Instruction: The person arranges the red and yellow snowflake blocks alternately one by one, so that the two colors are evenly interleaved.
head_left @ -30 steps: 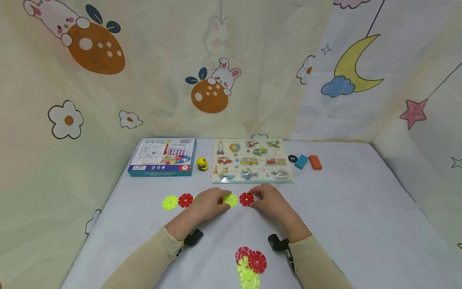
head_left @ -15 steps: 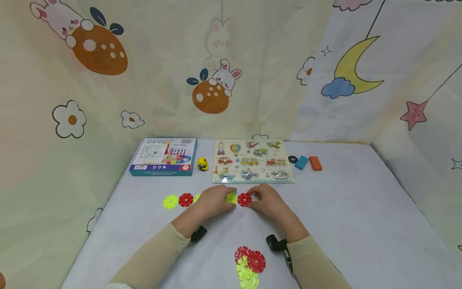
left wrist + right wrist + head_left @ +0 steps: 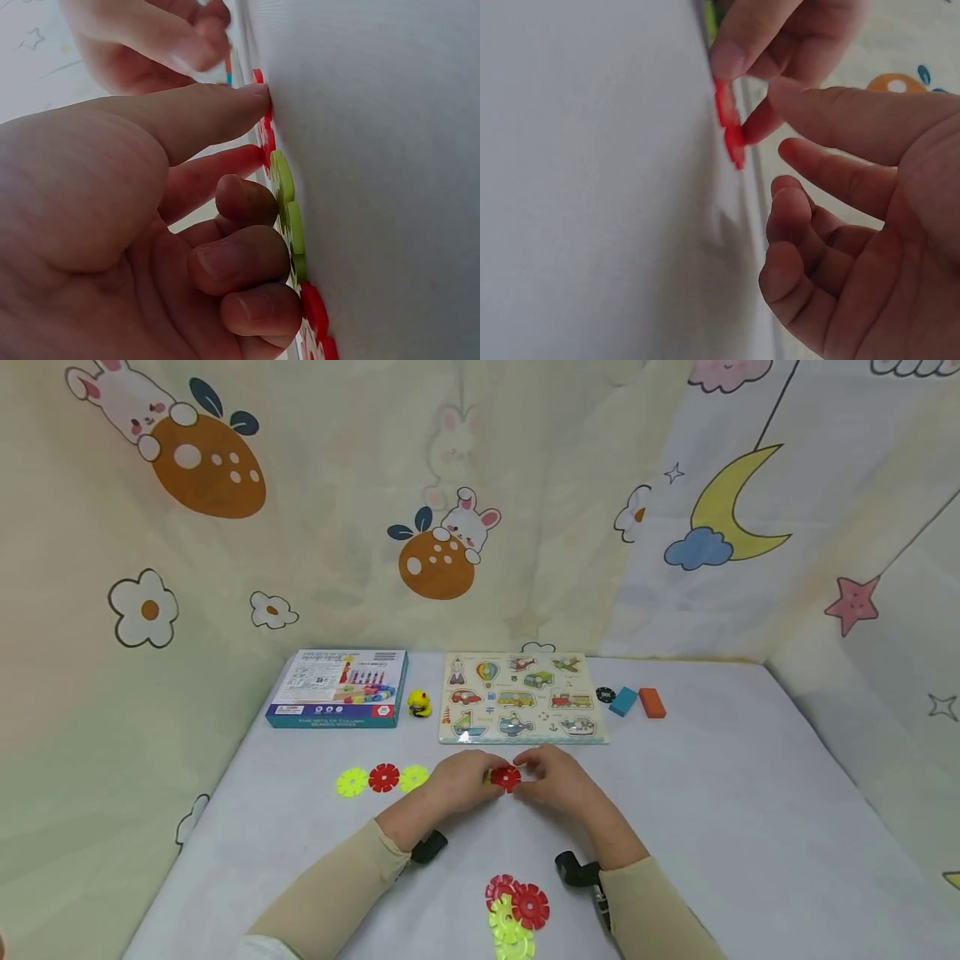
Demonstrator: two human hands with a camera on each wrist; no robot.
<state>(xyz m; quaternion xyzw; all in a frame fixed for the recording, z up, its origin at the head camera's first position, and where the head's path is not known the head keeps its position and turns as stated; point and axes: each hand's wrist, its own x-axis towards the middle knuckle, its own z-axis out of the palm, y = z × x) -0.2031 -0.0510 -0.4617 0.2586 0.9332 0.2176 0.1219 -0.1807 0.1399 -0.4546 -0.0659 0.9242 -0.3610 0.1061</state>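
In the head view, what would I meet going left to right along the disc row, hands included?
Yellow-green flower-shaped plastic disc, red flower-shaped plastic disc, another yellow-green disc, left hand, another red disc, right hand.

- Straight beyond the left hand [image 3: 457,781], a cream cloth wall [image 3: 345,527] — softly creased — carries a printed rabbit [image 3: 468,532] on an orange fruit shape [image 3: 435,571].
- Beyond and right of the right hand [image 3: 558,787], the cloth looks whiter, with a yellow moon [image 3: 714,493] and blue cloud [image 3: 699,550].
- Far out to the left hand's left, it bears a white flower [image 3: 144,610].
- Far out to the right hand's right, a pink star [image 3: 853,604] hangs from a printed line.
- Beneath both hands, a white-covered table [image 3: 712,785] — under soft light — reaches back to the wall.
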